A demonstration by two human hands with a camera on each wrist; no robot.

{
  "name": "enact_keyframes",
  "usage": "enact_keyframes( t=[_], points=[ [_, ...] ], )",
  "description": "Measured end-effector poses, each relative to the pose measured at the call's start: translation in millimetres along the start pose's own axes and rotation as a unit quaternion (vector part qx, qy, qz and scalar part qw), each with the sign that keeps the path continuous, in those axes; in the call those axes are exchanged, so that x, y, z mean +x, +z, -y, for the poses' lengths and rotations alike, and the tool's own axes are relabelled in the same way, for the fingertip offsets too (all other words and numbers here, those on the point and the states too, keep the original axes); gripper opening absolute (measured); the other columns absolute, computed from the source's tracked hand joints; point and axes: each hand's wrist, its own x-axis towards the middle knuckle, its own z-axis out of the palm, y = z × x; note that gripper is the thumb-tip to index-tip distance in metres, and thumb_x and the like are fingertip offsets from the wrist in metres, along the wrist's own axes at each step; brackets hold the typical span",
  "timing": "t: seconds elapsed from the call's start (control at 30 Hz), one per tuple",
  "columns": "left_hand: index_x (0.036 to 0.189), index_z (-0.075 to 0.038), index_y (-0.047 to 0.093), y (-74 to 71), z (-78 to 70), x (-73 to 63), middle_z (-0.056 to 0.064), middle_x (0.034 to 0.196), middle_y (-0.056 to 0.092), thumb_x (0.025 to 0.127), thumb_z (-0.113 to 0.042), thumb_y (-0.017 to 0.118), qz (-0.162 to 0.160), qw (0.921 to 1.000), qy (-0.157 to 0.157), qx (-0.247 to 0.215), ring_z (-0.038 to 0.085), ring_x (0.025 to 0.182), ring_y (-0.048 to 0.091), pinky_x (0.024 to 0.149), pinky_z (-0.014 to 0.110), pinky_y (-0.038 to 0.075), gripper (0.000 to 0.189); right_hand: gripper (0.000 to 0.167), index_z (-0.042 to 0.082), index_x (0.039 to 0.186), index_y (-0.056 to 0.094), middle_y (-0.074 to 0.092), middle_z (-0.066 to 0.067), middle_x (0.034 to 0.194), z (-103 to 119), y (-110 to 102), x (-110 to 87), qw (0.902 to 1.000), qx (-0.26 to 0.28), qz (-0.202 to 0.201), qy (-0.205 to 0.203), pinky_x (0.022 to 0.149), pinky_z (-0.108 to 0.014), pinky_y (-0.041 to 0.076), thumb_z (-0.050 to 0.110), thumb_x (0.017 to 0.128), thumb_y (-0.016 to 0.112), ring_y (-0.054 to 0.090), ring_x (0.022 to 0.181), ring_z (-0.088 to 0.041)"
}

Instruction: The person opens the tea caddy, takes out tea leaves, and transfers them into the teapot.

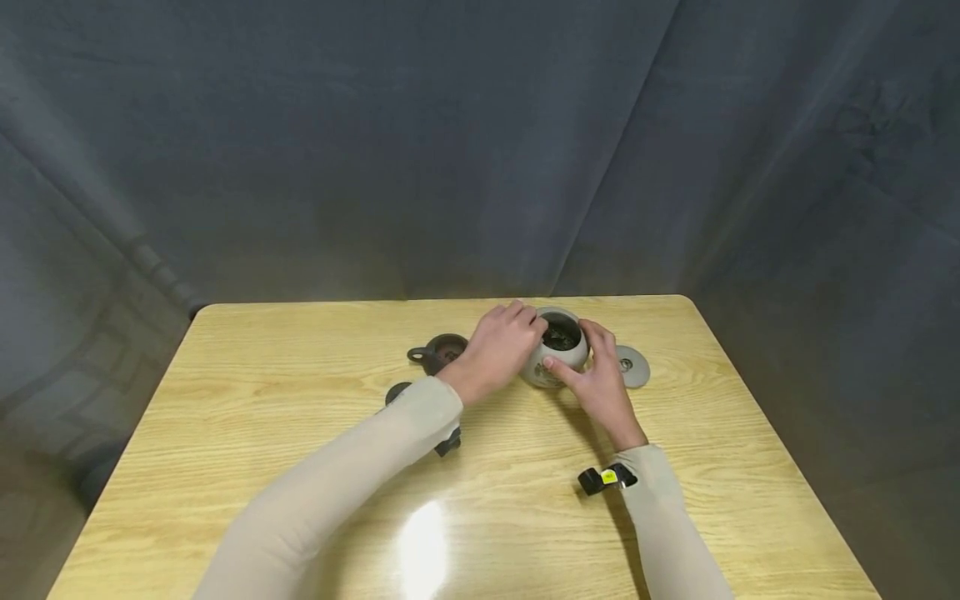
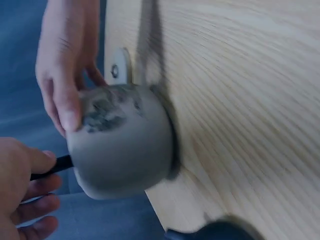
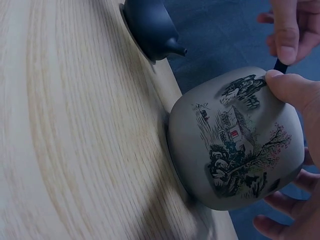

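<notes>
A rounded grey jar [image 1: 573, 358] with a painted landscape [image 3: 235, 145] stands uncovered on the table, dark material [image 1: 558, 333] visible inside. My right hand [image 1: 600, 383] grips its right side, thumb at the front near the rim and fingers around the far side. At the mouth's left edge, my left hand [image 1: 501, 340] pinches a thin black handle [image 2: 57, 166]. The handle reaches into the jar, so its other end is hidden. The jar's flat grey lid [image 1: 634, 367] lies just right of my right hand.
Left of the jar sits a dark teapot [image 1: 431, 360] without its lid, partly covered by my left forearm; its spout [image 3: 175, 48] points toward the jar. A small dark round piece [image 1: 396, 392] lies nearer me. Grey curtains [image 1: 450, 167] hang behind the wooden table [image 1: 510, 517].
</notes>
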Motion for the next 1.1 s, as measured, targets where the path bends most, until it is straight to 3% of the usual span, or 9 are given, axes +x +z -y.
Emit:
enact_keyframes(
  t=[0.1, 0.2, 0.4, 0.6, 1.1],
  points=[
    [0.115, -0.016, 0.077, -5.1, -0.6, 3.2, 0.001, 0.115, 0.077, 0.106, -0.025, 0.068, 0.019, 0.9979, -0.021, -0.058, 0.017, 0.107, 0.07, 0.09, 0.031, 0.062, 0.016, 0.097, 0.01, 0.167, 0.031, 0.026, -0.019, 0.172, 0.6, 0.2, 0.9, 1.0, 0.001, 0.002, 0.002, 0.126, -0.064, 0.034, 0.043, 0.093, 0.083, 0.034, 0.157, -0.042],
    [0.108, -0.016, 0.077, -10.9, 0.8, 5.5, -0.002, 0.108, 0.076, 0.107, -0.029, 0.066, 0.047, 0.987, -0.058, -0.142, 0.016, 0.1, 0.07, 0.086, 0.033, 0.062, 0.017, 0.096, 0.01, 0.167, 0.031, 0.026, -0.019, 0.172, 1.0, 0.5, 1.4, 1.0, -0.001, 0.004, 0.003, 0.126, -0.065, 0.034, 0.044, 0.094, 0.082, 0.034, 0.158, -0.042],
    [0.107, -0.018, 0.079, -18.5, 8.6, 7.3, -0.004, 0.107, 0.078, 0.106, -0.032, 0.068, 0.093, 0.9474, -0.141, -0.272, 0.013, 0.091, 0.07, 0.076, 0.036, 0.059, 0.017, 0.095, 0.01, 0.167, 0.032, 0.026, -0.019, 0.171, 1.4, -0.2, 0.7, 1.0, -0.007, 0.003, 0.005, 0.126, -0.065, 0.034, 0.044, 0.094, 0.082, 0.034, 0.157, -0.042],
    [0.104, -0.019, 0.08, -18.9, 19.6, 8.0, -0.004, 0.1, 0.079, 0.103, -0.033, 0.072, 0.097, 0.9113, -0.205, -0.344, 0.013, 0.081, 0.066, 0.068, 0.03, 0.05, 0.016, 0.095, 0.01, 0.167, 0.032, 0.027, -0.018, 0.171, 0.7, -0.8, 1.0, 1.0, -0.006, -0.002, 0.002, 0.126, -0.065, 0.034, 0.043, 0.093, 0.083, 0.034, 0.157, -0.041],
    [0.101, -0.014, 0.085, -7.2, 44.8, -6.3, 0.002, 0.109, 0.081, 0.101, -0.021, 0.071, 0.074, 0.826, -0.29, -0.478, 0.014, 0.073, 0.055, 0.063, 0.025, 0.043, 0.016, 0.094, 0.011, 0.165, 0.037, 0.031, -0.017, 0.169, -1.5, 4.5, 3.3, 0.9999, 0.007, -0.012, -0.004, 0.128, -0.063, 0.031, 0.042, 0.091, 0.086, 0.035, 0.157, -0.04]
  ],
)
